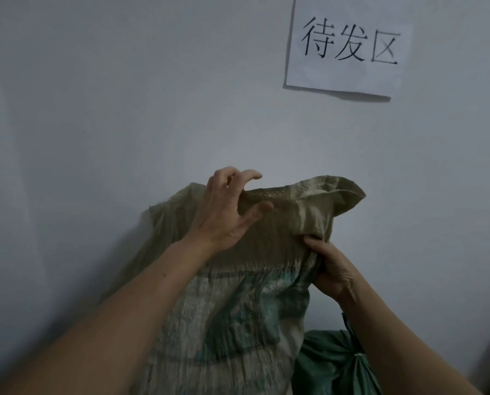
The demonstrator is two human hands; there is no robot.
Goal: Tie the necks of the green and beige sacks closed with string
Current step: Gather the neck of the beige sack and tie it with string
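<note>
Beige woven sack (238, 295), crumpled and faintly printed in green, was stood upright against the pale grey painted wall (124, 95), in the middle of the view, with its mouth not yet gathered and no string seen about its neck; the wall was probably used as a prop, so that the sack was kept from slumping while both hands were busied at the top. The upper rim was held up by the left hand (226, 212), the fingers curled over the edge and the thumb pressed beneath it, so that the cloth was pinched and drawn taut; by this the slack fabric was judged to be lifted clear for bunching. The right side of the neck was clutched lower down by the right hand (332, 269), with a fold of cloth closed inside the fingers; the gathering was judged to be starting from that side. Just beside it, low on the right and partly hidden by the right forearm, the green woven sack (329, 366) was seen, its neck already cinched by a pale string (359, 357); that half of the task was therefore judged done. No loose string for the second tie was visible. High on the wall, well apart from the sacks, a white paper sheet printed with three black characters (349, 47) was fixed.
</note>
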